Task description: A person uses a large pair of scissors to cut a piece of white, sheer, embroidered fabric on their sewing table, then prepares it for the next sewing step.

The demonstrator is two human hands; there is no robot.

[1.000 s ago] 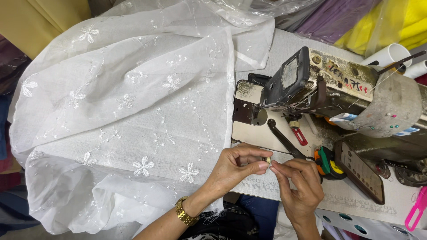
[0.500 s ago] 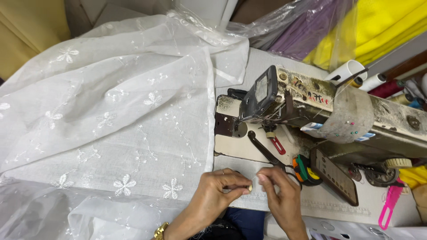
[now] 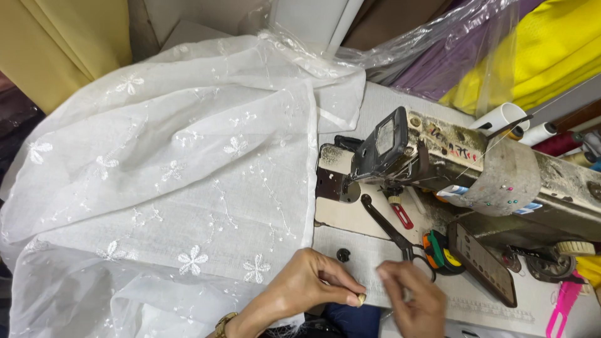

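While the left hand pinches a tiny pale object between fingertips at the near table edge, the right hand hovers just right of it, blurred, its grip impossible to tell. White embroidered sheer fabric spreads left; black-handled scissors lie beyond.

Left hand pinches a small pale bit at six o'clock; right hand beside it, white embroidered fabric at nine
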